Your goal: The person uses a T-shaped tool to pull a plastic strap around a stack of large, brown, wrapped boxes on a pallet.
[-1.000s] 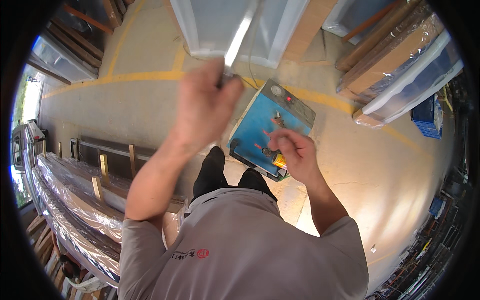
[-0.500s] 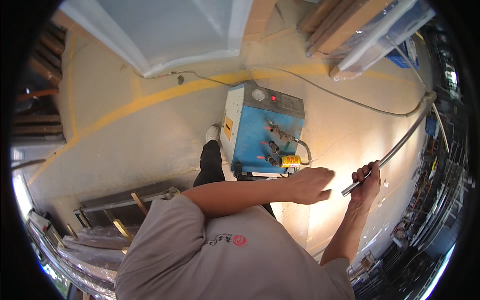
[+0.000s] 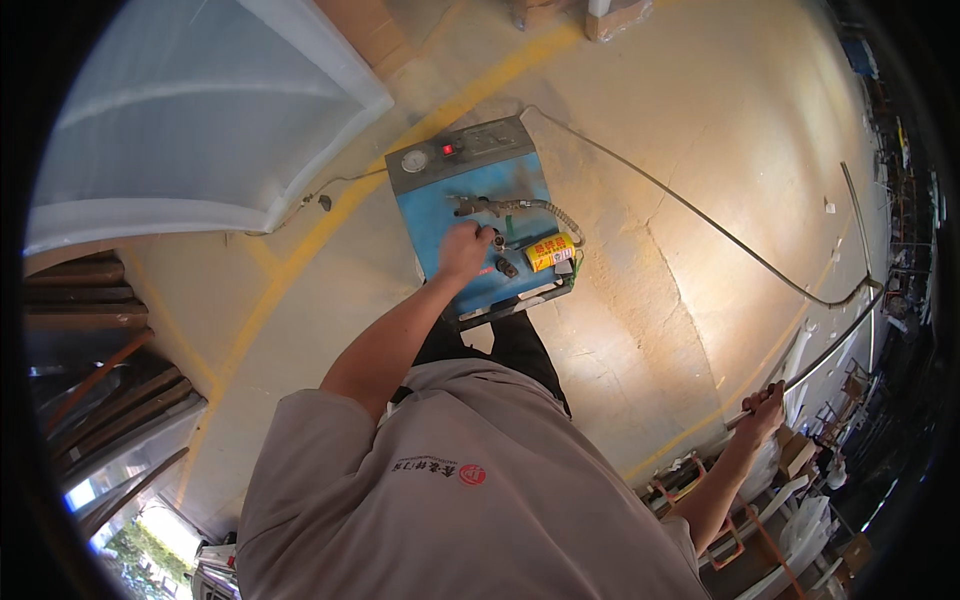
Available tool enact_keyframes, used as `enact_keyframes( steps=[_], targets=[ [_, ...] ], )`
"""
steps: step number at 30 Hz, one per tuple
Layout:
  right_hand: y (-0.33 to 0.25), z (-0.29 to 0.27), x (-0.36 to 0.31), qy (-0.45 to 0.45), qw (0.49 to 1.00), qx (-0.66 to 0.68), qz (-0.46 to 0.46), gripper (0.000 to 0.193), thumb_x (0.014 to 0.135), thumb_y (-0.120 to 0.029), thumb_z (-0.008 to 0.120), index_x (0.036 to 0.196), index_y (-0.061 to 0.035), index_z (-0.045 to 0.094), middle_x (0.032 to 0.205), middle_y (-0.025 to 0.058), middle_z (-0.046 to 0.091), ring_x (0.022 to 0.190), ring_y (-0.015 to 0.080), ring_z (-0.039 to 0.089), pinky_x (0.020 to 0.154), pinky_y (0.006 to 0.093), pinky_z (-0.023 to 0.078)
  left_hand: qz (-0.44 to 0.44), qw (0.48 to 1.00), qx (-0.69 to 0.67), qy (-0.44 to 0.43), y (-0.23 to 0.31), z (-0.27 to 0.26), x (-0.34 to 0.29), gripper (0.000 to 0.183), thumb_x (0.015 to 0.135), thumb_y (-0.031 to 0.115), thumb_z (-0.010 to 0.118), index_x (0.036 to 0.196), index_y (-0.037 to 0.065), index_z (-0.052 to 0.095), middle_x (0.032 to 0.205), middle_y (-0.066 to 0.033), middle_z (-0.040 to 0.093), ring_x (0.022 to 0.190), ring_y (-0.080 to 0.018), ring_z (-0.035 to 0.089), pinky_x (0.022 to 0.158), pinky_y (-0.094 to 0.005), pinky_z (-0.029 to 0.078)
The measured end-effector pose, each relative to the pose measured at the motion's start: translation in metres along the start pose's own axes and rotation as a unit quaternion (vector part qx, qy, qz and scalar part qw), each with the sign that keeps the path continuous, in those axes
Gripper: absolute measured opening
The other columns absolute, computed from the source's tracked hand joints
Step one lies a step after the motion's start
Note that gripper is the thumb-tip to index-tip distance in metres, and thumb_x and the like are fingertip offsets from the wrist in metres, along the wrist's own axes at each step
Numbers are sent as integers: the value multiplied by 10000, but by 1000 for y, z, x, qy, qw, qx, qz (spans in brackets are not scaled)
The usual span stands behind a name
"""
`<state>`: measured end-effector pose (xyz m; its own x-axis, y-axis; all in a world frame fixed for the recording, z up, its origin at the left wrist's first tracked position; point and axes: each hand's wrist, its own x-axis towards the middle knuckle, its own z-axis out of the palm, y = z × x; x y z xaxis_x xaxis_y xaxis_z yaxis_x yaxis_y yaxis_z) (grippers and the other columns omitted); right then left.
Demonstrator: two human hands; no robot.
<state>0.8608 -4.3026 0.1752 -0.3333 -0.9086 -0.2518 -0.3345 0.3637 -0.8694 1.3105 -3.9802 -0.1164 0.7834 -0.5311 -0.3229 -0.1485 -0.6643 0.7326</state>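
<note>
A blue machine [image 3: 455, 210] with a dark top panel stands on the floor in front of me. My left hand [image 3: 466, 252] is at its front, fingers closed at the middle one of the dark metal fittings [image 3: 499, 240]; the fingertips are partly hidden. Above it, a valve [image 3: 472, 206] carries a ribbed hose [image 3: 550, 209] that curves down to the right. Below sits another dark fitting [image 3: 508, 268]. Far to the right, my right hand [image 3: 763, 409] is wrapped round a long metal tube [image 3: 832, 348], whose far end meets a cable-like hose [image 3: 700, 222].
A yellow can [image 3: 549, 252] sits at the machine's right side, above a black bar frame [image 3: 515, 303]. A large wrapped panel [image 3: 210, 110] stands at upper left. Stacked dark profiles [image 3: 90, 310] lie at left; racks and cluttered materials [image 3: 800, 480] line the right.
My left hand has moved left from beside the tube onto the machine's fittings. My right hand, still gripping the tube, has shifted right and lower. The view has turned, and the machine appears farther left.
</note>
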Motion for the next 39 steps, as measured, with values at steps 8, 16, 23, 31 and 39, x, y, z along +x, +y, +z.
enact_keyframes(
  steps=[8, 16, 23, 31, 39],
  targets=[
    [65, -137, -89, 246, 968, 54, 1, 325, 993, -309, 619, 793, -66, 536, 587, -23, 376, 443, 82, 343, 409, 277, 239, 13, 961, 212, -175, 48, 29, 45, 411, 887, 359, 649, 834, -48, 649, 771, -213, 669, 802, -395, 681, 694, -511, 537],
    [102, -246, -309, 430, 896, 103, 38, 293, 1021, -304, 577, 844, -78, 515, 609, -29, 351, 488, 87, 309, 451, 286, 243, 1, 950, 183, -254, 39, 35, 72, 321, 835, 236, 725, 809, -69, 629, 728, -197, 652, 598, -294, 635, 524, -455, 482],
    [109, -268, -466, 574, 811, 94, 68, 268, 1011, -271, 607, 856, -66, 530, 613, -44, 314, 484, 68, 287, 442, 254, 210, -121, 941, 119, -294, 40, 38, 90, 225, 772, 139, 760, 724, -8, 596, 639, -68, 568, 493, -151, 488, 396, -337, 353],
    [102, -214, -601, 591, 780, 196, 54, 245, 1045, -221, 529, 923, -16, 586, 601, -40, 396, 450, 55, 353, 398, 222, 229, -221, 851, 60, -473, 21, 53, 142, 283, 901, 199, 692, 677, 122, 538, 501, -6, 436, 361, -151, 354, 349, -312, 306],
    [23, -132, -757, 673, 696, 234, 82, 278, 1060, -252, 484, 915, -34, 579, 588, -46, 349, 411, 54, 314, 378, 245, 262, -280, 830, 107, -470, 26, 64, 158, 298, 948, 226, 668, 715, 111, 521, 595, -17, 502, 470, -129, 415, 377, -241, 298]
  ],
)
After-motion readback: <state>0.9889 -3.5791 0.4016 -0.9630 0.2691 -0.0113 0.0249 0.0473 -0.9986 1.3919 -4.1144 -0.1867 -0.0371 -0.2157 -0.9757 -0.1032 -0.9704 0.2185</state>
